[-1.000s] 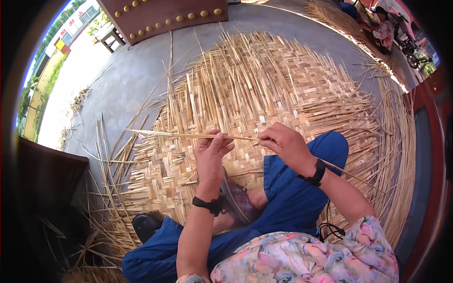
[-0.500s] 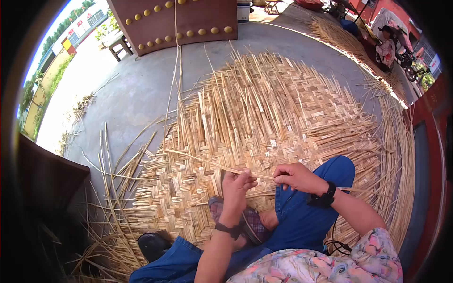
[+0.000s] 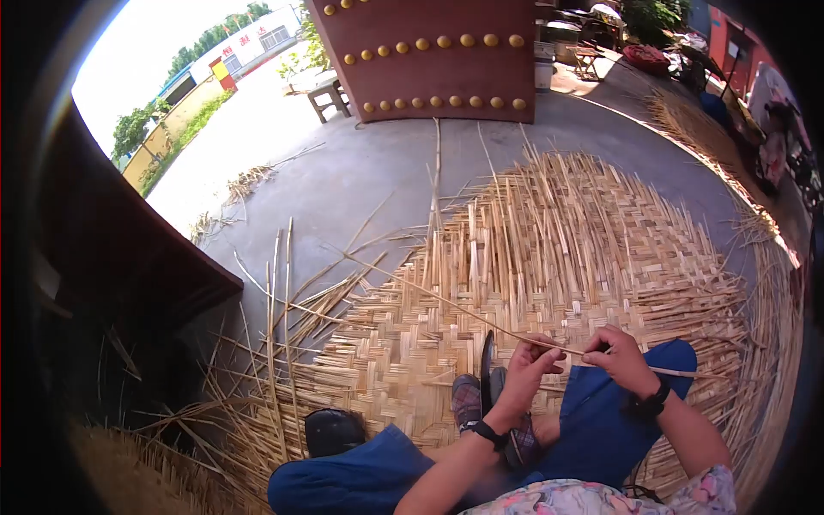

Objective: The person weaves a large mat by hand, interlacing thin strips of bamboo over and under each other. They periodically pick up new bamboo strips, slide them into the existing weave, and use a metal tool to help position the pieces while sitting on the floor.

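A big mat, two hands, one thin strip.
The big woven mat point(image 3: 386, 365) lies on the floor, under a bent blue leg point(image 3: 622, 421). Above it, the left hand point(image 3: 525, 373) and right hand point(image 3: 625, 365) are close together, both pinching the long strip point(image 3: 446, 301). It slants far out past the left hand, which is nearer that long end; a shorter bit seems to poke past the right.
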`<state>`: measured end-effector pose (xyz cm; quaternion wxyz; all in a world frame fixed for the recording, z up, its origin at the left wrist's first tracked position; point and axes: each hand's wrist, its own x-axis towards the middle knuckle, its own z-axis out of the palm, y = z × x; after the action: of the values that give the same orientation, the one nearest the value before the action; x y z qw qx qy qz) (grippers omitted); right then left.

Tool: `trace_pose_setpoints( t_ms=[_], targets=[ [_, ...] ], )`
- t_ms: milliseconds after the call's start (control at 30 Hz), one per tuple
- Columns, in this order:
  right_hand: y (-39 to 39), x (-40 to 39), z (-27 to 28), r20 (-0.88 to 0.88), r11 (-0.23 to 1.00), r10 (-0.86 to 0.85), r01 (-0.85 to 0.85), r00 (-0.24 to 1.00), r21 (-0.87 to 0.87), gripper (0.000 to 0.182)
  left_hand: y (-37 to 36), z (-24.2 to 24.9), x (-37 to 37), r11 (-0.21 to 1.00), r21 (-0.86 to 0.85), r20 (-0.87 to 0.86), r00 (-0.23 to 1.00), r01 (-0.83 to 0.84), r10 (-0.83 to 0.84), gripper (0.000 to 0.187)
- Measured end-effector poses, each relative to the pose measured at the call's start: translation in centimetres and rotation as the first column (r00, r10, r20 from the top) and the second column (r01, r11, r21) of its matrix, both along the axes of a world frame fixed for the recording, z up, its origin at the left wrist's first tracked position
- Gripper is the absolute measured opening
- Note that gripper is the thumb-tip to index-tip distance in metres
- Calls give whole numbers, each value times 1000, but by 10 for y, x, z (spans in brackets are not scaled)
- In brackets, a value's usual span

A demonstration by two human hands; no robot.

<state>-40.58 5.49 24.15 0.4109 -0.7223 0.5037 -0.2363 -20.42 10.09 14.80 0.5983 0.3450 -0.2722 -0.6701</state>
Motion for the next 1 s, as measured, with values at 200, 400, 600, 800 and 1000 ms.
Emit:
trace_pose_setpoints(
  t_ms=[200,400,600,800,1000],
  targets=[
    [11,-27,31,318,867,112,-249,941,431,14,24,64,-10,951,-304,181,976,-58,118,23],
    [21,-33,36,311,861,68,-213,948,462,16,26,80,-19,981,-154,93,987,-118,133,22],
    [19,-35,22,186,939,62,-121,981,323,16,30,44,-30,994,45,7,995,-98,98,20],
    [12,-41,16,192,819,39,-141,981,556,25,28,50,-28,992,-106,23,997,-66,69,19],
    [12,-37,14,210,717,77,-200,975,668,23,31,21,-18,989,-142,-74,996,48,-59,19]
  ],
)
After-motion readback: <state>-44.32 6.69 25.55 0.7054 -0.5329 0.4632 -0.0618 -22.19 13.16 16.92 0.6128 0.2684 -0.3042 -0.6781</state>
